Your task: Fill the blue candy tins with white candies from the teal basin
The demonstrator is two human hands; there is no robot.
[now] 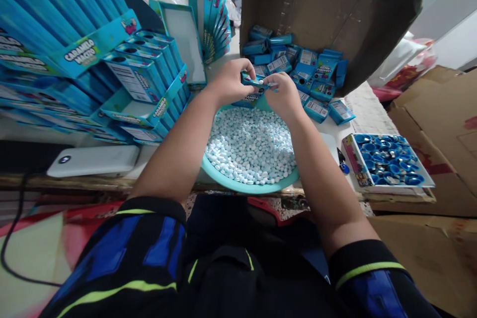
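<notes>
Over the far rim of a turquoise bowl [246, 189], my left hand [231, 78] grips a small blue candy box [250, 100] by its upper part. The box is upright, its printed front facing me. My right hand [283, 93] is closed at the right side of the box top, fingertips pinched against its edge. A small white spot, perhaps a candy, shows by those fingertips. White and pale blue candies [251, 144] fill the bowl below both hands. My fingers partly hide the box top.
A tilted cardboard box [328, 0] behind holds several blue candy boxes [311, 72]. Stacked display boxes [85, 54] rise at left, near a white power bank [93, 160]. At right, a tray [400, 185] holds blue ring-like pieces [391, 159].
</notes>
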